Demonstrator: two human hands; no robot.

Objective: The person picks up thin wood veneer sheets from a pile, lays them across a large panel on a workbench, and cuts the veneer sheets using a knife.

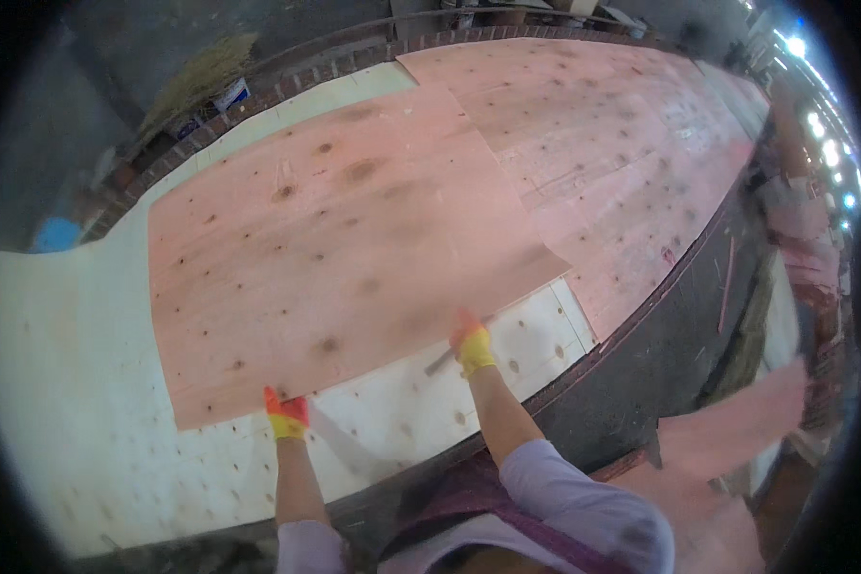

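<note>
A large pink, knotted wood veneer sheet (354,230) lies over pale veneer (86,383) on a long work surface. At its near edge, toward the left corner, my left hand (288,415) in a yellow and red-orange glove pinches the sheet, thumb on top. Farther right along that edge is my right hand (471,346), gloved alike and slightly blurred. Its fingers are closed round a thin grey bar-like tool (440,362), whose exact kind I cannot make out. Whether those fingers also grip the sheet is hidden.
More pink veneer sheets (622,124) overlap at the far right of the surface. A brick edging (287,84) runs behind. Torn pink veneer pieces (737,421) lie low at my right, beyond a dark strip (641,354) along the near edge. A straw broom head (201,77) stands at the back left.
</note>
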